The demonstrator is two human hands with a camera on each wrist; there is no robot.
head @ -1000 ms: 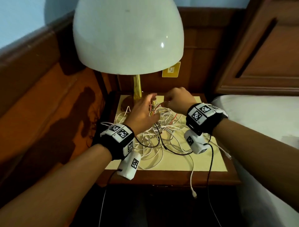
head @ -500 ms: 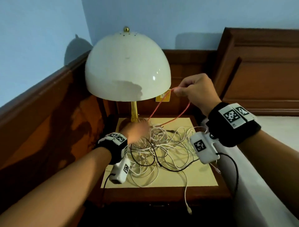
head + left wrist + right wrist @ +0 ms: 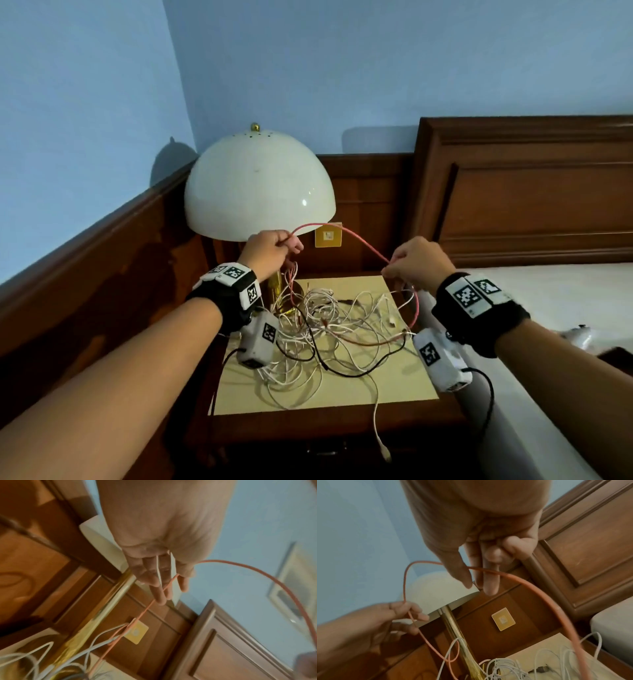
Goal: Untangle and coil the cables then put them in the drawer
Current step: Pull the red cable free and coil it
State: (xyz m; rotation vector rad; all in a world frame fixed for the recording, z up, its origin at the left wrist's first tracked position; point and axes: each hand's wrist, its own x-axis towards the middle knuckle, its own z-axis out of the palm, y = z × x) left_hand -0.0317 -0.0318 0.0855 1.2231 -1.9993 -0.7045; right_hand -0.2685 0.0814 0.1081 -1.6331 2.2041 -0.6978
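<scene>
A pink cable [image 3: 359, 236] arcs in the air between both hands, above the nightstand [image 3: 404, 387]. My left hand [image 3: 289, 245] holds it under the lamp shade, and the cable runs across its fingers [image 3: 164, 588]. My right hand [image 3: 394, 270] pinches it between thumb and forefinger [image 3: 467, 569]. From each hand the pink cable [image 3: 530, 585] drops into a tangle of white and black cables [image 3: 329, 329] on the yellow top. The pink cable is still looped through white strands [image 3: 120, 632]. The drawer is not clearly visible.
A lamp with a white dome shade [image 3: 257, 192] and brass stem [image 3: 275, 284] stands at the back left of the nightstand. A yellow wall plate [image 3: 328, 234] is behind. The bed [image 3: 565, 301] and wooden headboard [image 3: 531, 205] lie right. One white cable end [image 3: 380, 442] hangs over the front edge.
My left hand rose from the pile and took hold of the pink cable. My right hand came down and to the right, so the cable now spans both hands. The head view tilted up.
</scene>
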